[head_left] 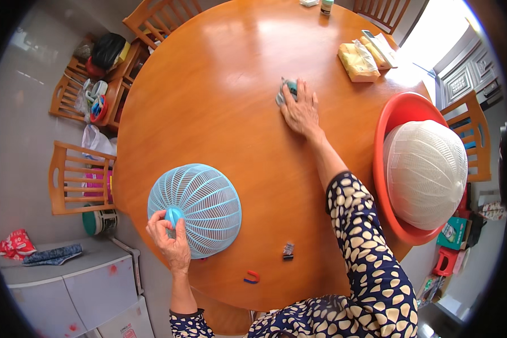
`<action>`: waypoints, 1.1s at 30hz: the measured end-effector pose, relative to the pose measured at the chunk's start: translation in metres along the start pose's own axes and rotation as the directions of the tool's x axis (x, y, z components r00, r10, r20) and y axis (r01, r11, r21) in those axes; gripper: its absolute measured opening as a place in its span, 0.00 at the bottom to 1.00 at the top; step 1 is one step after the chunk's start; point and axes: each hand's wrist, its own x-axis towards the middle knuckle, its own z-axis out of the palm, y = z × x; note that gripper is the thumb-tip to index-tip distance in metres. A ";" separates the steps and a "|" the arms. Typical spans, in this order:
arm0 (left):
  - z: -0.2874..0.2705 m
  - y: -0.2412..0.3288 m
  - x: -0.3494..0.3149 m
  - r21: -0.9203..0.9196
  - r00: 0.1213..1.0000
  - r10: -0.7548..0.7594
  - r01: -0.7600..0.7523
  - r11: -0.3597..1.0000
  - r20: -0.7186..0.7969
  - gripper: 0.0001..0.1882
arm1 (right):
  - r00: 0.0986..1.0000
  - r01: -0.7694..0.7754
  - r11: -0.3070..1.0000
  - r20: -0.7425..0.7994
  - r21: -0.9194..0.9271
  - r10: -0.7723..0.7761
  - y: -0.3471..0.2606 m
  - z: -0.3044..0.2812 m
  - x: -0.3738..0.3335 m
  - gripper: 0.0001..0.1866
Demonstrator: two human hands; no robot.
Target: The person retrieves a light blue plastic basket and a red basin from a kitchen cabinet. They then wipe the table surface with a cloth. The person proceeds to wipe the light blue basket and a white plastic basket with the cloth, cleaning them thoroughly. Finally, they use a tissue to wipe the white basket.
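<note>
On the near left of the round wooden table point(208, 129) sits a blue slatted plastic food cover point(208, 197), dome side up. My left hand point(172, 242) pinches the solid blue knob at its top. Farther out, past the table's middle, my right hand point(301, 110) presses a crumpled grey-green cloth point(287, 92) against the tabletop, its fingers over the cloth. Close to the near edge lie a red and blue horseshoe magnet point(252, 277) and a small clear item with a black end point(288, 252), whose kind I cannot make out.
At the right edge a big red basin point(381, 152) holds a white mesh dome point(425, 169). Yellow tissue packs point(359, 61) lie at the far right, and a small jar point(326, 7) stands at the far edge. Wooden chairs point(81, 177) surround the table; a low cabinet point(67, 293) stands near left.
</note>
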 end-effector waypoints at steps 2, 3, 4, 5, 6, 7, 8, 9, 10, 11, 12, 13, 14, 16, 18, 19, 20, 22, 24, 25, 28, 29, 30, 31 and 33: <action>-0.004 -0.007 0.001 -0.022 0.999 0.013 -0.014 1.000 -0.039 0.15 | 0.999 -0.040 0.999 0.014 0.037 0.040 -0.014 0.010 0.019 0.29; -0.006 -0.011 0.002 -0.032 0.998 0.019 -0.021 0.999 -0.058 0.15 | 1.000 0.022 1.000 0.007 0.014 -0.022 -0.024 0.013 0.018 0.28; -0.007 -0.014 0.002 -0.026 0.998 0.018 -0.020 0.999 -0.062 0.15 | 0.994 0.104 0.994 0.011 0.010 -0.104 -0.034 0.016 0.010 0.28; -0.008 -0.016 0.004 -0.022 0.998 0.017 -0.019 1.000 -0.068 0.15 | 0.982 0.186 0.982 0.013 0.005 -0.186 -0.043 0.015 -0.002 0.28; -0.008 -0.017 0.006 -0.021 0.997 0.020 -0.022 1.000 -0.070 0.15 | 0.965 0.263 0.965 0.015 -0.003 -0.263 -0.052 0.011 -0.016 0.29; -0.008 -0.019 0.006 -0.023 0.997 0.013 -0.015 1.000 -0.077 0.15 | 0.949 0.314 0.949 0.026 0.029 -0.315 -0.063 0.003 -0.033 0.28; -0.007 -0.021 0.008 -0.032 0.997 0.009 -0.012 0.999 -0.080 0.15 | 0.932 0.359 0.932 0.035 0.056 -0.361 -0.075 -0.011 -0.053 0.28; -0.006 -0.022 0.009 -0.043 0.996 0.006 -0.009 0.999 -0.087 0.15 | 0.908 0.402 0.907 0.073 0.123 -0.412 -0.086 -0.025 -0.071 0.28; -0.006 -0.021 0.010 -0.044 0.995 -0.004 0.000 0.999 -0.095 0.15 | 0.880 0.439 0.879 0.110 0.186 -0.462 -0.095 -0.037 -0.089 0.28; -0.006 -0.021 0.011 -0.050 0.995 -0.011 0.006 0.999 -0.096 0.15 | 0.845 0.470 0.853 0.162 0.229 -0.509 -0.100 -0.045 -0.108 0.29; -0.005 -0.022 0.012 -0.054 0.995 -0.017 0.011 0.999 -0.100 0.15 | 0.805 0.497 0.823 0.209 0.276 -0.556 -0.103 -0.052 -0.126 0.29; -0.003 -0.024 0.014 -0.050 0.996 -0.010 0.005 0.999 -0.089 0.15 | 0.795 0.476 0.806 0.220 0.352 -0.565 -0.102 -0.059 -0.144 0.29; -0.002 -0.024 0.015 -0.057 0.996 -0.007 0.001 0.998 -0.093 0.15 | 0.783 0.453 0.778 0.222 0.436 -0.581 -0.103 -0.062 -0.158 0.28; 0.002 -0.023 0.017 -0.070 0.995 -0.006 -0.001 0.998 -0.101 0.15 | 0.880 0.385 0.886 0.184 0.260 -0.437 -0.085 -0.059 -0.162 0.27; 0.003 -0.022 0.018 -0.092 0.996 -0.013 0.005 0.996 -0.092 0.16 | 0.966 0.203 0.975 0.145 0.088 -0.214 -0.058 -0.068 -0.137 0.27; 0.003 -0.020 0.020 -0.100 0.997 -0.015 0.007 0.995 -0.081 0.16 | 0.991 0.112 0.994 0.075 -0.001 -0.112 -0.041 -0.064 -0.127 0.28; 0.003 -0.017 0.022 -0.104 0.997 -0.018 0.010 0.995 -0.076 0.16 | 1.000 0.018 0.997 -0.004 -0.079 -0.019 -0.021 -0.056 -0.115 0.29; 0.008 -0.015 0.026 -0.149 0.996 -0.006 -0.007 0.989 -0.087 0.16 | 0.979 -0.199 0.917 -0.121 -0.346 0.166 0.013 -0.050 -0.090 0.30; 0.008 -0.004 0.030 -0.157 0.996 0.006 -0.019 0.987 -0.084 0.16 | 0.887 -0.431 0.818 -0.345 -0.382 0.306 0.062 -0.041 -0.082 0.30; 0.007 0.001 0.033 -0.175 0.997 0.024 -0.037 0.984 -0.076 0.16 | 0.838 -0.515 0.777 -0.402 -0.362 0.368 0.083 -0.033 -0.082 0.31; 0.001 -0.001 0.034 -0.208 0.994 0.026 -0.047 0.977 -0.102 0.17 | 0.808 -0.589 0.701 -0.318 -0.403 0.496 0.069 -0.038 -0.084 0.32; -0.001 -0.004 0.034 -0.231 0.993 0.023 -0.048 0.972 -0.112 0.17 | 0.838 -0.545 0.738 -0.295 -0.398 0.459 0.057 -0.039 -0.089 0.32; -0.002 -0.006 0.033 -0.234 0.993 0.018 -0.046 0.971 -0.120 0.17 | 0.865 -0.500 0.771 -0.275 -0.395 0.419 0.048 -0.040 -0.094 0.32; -0.005 -0.008 0.032 -0.238 0.992 0.014 -0.044 0.970 -0.127 0.17 | 0.897 -0.434 0.822 -0.258 -0.369 0.357 0.034 -0.039 -0.101 0.31; -0.006 -0.010 0.029 -0.241 0.990 0.007 -0.041 0.970 -0.139 0.17 | 0.950 -0.295 0.902 -0.195 -0.314 0.243 0.000 -0.038 -0.110 0.31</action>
